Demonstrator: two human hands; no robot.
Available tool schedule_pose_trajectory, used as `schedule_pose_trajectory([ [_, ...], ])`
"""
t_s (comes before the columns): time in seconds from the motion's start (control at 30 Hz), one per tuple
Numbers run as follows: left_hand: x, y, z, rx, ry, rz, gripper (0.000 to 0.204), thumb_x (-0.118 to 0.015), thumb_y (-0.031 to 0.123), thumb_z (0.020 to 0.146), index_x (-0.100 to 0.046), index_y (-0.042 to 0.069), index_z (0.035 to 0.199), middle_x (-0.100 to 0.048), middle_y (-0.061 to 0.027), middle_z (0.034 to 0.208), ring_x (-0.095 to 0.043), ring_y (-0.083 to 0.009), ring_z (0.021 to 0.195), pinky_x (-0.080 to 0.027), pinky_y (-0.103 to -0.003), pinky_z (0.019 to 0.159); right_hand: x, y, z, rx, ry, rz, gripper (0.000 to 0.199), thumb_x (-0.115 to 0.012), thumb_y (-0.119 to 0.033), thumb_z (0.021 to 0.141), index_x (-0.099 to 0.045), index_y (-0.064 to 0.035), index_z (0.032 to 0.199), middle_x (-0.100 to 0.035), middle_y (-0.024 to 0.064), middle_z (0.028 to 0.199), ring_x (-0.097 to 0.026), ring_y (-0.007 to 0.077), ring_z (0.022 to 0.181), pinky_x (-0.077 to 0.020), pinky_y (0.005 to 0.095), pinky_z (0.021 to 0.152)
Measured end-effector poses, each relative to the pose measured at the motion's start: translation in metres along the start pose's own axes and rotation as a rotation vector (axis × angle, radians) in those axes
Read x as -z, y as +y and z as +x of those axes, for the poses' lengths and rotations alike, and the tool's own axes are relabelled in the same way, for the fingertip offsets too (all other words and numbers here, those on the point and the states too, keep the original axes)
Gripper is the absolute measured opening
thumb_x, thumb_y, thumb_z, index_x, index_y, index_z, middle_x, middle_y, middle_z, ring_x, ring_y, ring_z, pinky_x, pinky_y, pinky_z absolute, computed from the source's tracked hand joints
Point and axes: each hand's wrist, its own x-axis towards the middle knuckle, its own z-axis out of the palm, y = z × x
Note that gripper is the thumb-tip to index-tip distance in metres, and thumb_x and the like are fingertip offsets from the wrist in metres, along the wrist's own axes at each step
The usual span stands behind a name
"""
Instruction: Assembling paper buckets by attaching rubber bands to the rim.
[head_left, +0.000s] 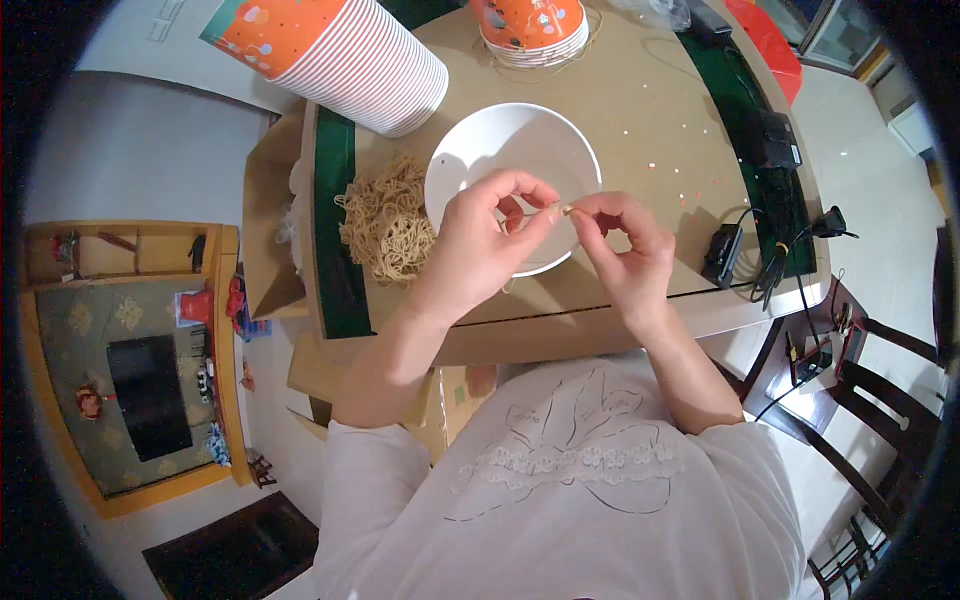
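My left hand [485, 235] and my right hand [628, 250] meet over a white round paper bucket [520, 130]. Thumb and forefinger of each are pinched on a thin beige string [567, 210], and the fingertips almost touch. Part of the string is hidden behind the fingers of my left hand. A short bit of it seems to hang below the bucket's near rim. The bucket shows its pale inside, with its near left side covered by my left hand. Left of the bucket lies a tangled heap of beige strings [388, 225], close to my left wrist.
A tall stack of orange-and-white paper buckets [360, 75] leans at the back left. Another orange bucket stack [535, 30], with string around it, stands farther back. Small pale bits dot the brown tabletop [640, 150]. Black adapters [722, 255] and cables line the right edge.
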Motion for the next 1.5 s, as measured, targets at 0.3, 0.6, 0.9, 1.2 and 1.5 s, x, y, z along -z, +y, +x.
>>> schedule_pose_trajectory([
  [0.3, -0.005, 0.002, -0.003, -0.029, 0.042, 0.146, 0.013, -0.066, 0.001, 0.079, -0.061, 0.004, 0.090, -0.059, 0.0034, 0.085, -0.048, -0.0025, 0.069, -0.039, -0.018, 0.057, -0.001, 0.003, 0.000, -0.005, 0.016, 0.028, 0.009, -0.068, 0.000, 0.078, -0.063, -0.0021, 0.086, -0.063, 0.0056, 0.078, -0.056, 0.0102, 0.063, -0.0463, 0.0235, 0.058],
  [0.6, -0.005, 0.002, -0.003, -0.122, 0.037, 0.214, 0.009, -0.066, 0.003, 0.079, -0.061, 0.003, 0.086, -0.057, -0.0035, 0.086, -0.050, -0.0089, 0.065, -0.042, -0.023, 0.058, 0.000, -0.002, 0.001, -0.015, 0.018, 0.029, 0.007, -0.067, 0.001, 0.079, -0.063, -0.0020, 0.084, -0.064, 0.0055, 0.077, -0.056, 0.0105, 0.064, -0.0463, 0.0233, 0.058],
  [0.9, 0.000, -0.004, 0.004, 0.136, -0.043, -0.186, 0.010, -0.066, 0.007, 0.082, -0.066, 0.002, 0.090, -0.065, -0.0012, 0.083, -0.051, -0.0058, 0.069, -0.042, -0.022, 0.066, 0.001, 0.003, -0.002, 0.088, 0.026, 0.012, 0.012, -0.067, 0.005, 0.076, -0.063, -0.0012, 0.086, -0.065, 0.0073, 0.082, -0.059, 0.0141, 0.069, -0.0480, 0.0250, 0.062],
  [1.2, 0.000, -0.003, 0.002, 0.009, -0.002, 0.018, 0.007, -0.066, 0.005, 0.080, -0.067, 0.002, 0.086, -0.062, -0.0012, 0.084, -0.052, -0.0055, 0.069, -0.042, -0.021, 0.063, 0.004, 0.001, 0.001, 0.148, -0.027, -0.041, 0.013, -0.067, 0.005, 0.075, -0.064, -0.0012, 0.087, -0.065, 0.0076, 0.084, -0.061, 0.0167, 0.072, -0.0493, 0.0269, 0.063],
  [1.5, -0.007, -0.002, -0.003, -0.081, 0.060, 0.072, 0.008, -0.067, 0.001, 0.078, -0.063, 0.003, 0.085, -0.059, -0.0016, 0.085, -0.048, -0.0061, 0.064, -0.040, -0.020, 0.056, 0.005, -0.005, 0.002, -0.020, -0.060, -0.004, 0.010, -0.067, -0.001, 0.080, -0.063, -0.0010, 0.089, -0.063, 0.0085, 0.082, -0.059, 0.0148, 0.065, -0.0484, 0.0252, 0.059],
])
